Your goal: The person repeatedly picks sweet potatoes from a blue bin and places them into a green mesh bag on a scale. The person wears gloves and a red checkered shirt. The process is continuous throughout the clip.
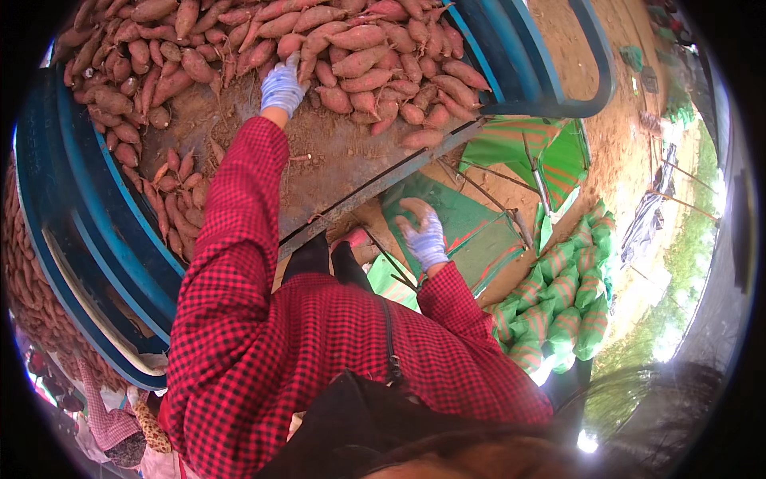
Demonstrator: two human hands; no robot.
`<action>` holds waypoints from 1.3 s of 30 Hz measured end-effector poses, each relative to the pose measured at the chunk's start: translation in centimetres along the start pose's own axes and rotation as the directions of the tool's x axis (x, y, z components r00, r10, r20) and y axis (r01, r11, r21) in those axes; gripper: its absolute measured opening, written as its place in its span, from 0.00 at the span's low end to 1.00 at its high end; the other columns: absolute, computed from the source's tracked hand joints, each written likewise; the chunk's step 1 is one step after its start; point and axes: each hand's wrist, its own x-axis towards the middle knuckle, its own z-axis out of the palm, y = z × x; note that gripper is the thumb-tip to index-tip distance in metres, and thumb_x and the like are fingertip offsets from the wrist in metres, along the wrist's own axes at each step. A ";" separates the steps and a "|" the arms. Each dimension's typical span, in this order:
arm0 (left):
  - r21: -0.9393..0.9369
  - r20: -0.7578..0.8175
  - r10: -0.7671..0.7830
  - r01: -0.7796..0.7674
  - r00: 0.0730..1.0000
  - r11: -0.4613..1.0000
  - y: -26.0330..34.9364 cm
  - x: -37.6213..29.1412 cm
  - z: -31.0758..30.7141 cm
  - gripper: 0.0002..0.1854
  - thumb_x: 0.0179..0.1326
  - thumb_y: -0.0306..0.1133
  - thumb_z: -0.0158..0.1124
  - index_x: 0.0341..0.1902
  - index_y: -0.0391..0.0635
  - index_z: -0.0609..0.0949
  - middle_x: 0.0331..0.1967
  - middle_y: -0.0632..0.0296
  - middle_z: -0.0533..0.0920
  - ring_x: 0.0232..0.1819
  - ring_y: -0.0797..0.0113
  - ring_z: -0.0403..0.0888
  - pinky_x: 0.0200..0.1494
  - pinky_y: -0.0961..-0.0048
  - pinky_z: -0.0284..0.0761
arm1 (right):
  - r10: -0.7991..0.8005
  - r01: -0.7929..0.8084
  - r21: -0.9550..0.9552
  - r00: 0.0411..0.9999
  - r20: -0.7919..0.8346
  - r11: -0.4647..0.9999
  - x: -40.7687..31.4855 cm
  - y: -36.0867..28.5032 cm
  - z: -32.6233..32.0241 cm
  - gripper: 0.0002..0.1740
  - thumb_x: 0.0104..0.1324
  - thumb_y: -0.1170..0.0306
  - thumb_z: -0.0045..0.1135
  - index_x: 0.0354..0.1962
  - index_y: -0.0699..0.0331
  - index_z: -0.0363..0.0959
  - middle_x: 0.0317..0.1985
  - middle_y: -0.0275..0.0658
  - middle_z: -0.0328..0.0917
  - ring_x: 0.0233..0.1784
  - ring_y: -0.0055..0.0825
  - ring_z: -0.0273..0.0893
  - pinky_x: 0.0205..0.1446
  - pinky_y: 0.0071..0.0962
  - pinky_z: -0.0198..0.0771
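Note:
Sweet potatoes lie heaped on the soil-covered metal bed of a blue-sided vehicle or trailer. My left hand, in a white and blue glove, reaches to the near edge of the heap. Its fingers touch a long sweet potato; whether they close round it cannot be told. My right hand, gloved alike, hangs outside the bed's edge with its fingers apart and nothing in them. Below it is a green mesh sack with red stripes, stretched on a metal frame.
The bed's metal edge runs diagonally before me. Another green sack hangs on a frame at right. Filled green sacks stand at lower right. Blue side walls flank the bed. Other people are at lower left.

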 end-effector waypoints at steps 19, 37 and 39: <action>0.053 -0.017 -0.086 0.087 0.996 0.995 -4.8 1.6 -1.9 0.37 0.58 0.47 0.63 0.71 0.63 0.63 0.70 0.43 0.60 0.63 0.40 0.70 0.63 0.52 0.68 | 0.128 -0.585 0.762 0.764 0.633 -0.278 11.2 -4.6 7.0 0.53 0.53 0.23 0.44 0.62 0.57 0.63 0.52 0.44 0.76 0.47 0.37 0.80 0.33 0.29 0.77; -0.616 0.471 0.434 0.638 0.768 -0.461 0.6 -20.1 -2.2 0.34 0.60 0.51 0.58 0.67 0.49 0.67 0.51 0.47 0.79 0.35 0.62 0.80 0.33 0.69 0.77 | 0.252 -0.344 0.928 0.894 0.370 -0.140 1.9 3.0 -4.8 0.47 0.55 0.43 0.62 0.68 0.45 0.53 0.40 0.39 0.73 0.35 0.34 0.74 0.28 0.29 0.71; -0.599 0.476 0.475 0.668 0.740 -0.441 2.5 -21.6 -2.9 0.36 0.60 0.53 0.59 0.69 0.51 0.65 0.51 0.50 0.79 0.35 0.64 0.79 0.33 0.69 0.77 | 0.446 -0.178 0.975 0.889 0.101 0.133 2.3 6.2 -11.8 0.39 0.56 0.42 0.61 0.61 0.49 0.63 0.39 0.36 0.73 0.35 0.31 0.74 0.28 0.31 0.70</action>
